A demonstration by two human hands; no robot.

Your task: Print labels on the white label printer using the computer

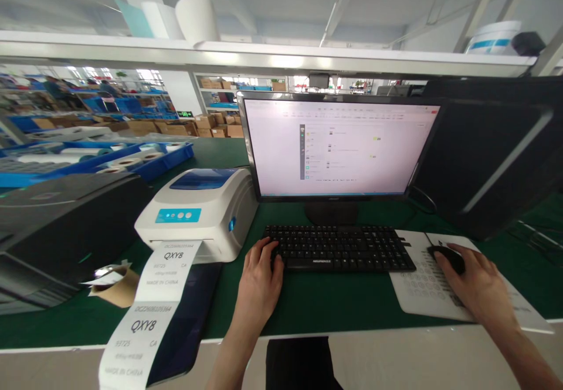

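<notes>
My left hand [259,278] rests at the left end of a black keyboard [338,248], fingers curled loosely onto the keys and holding nothing. My right hand [477,284] lies over a black mouse [445,255] on a white printed mat [422,296], gripping it. Behind the keyboard a monitor [336,143] shows a pale window with a list. Left of the keyboard a white label printer [197,211] with a blue lid feeds out a strip of labels [149,314] printed "QXY8", which hangs over the table's front edge.
A black machine [61,231] stands at the left on the green table mat [329,302]. A large black box [488,149] is right of the monitor. Blue trays [132,158] with white rolls lie behind the printer. A shelf [264,56] overhead carries white rolls.
</notes>
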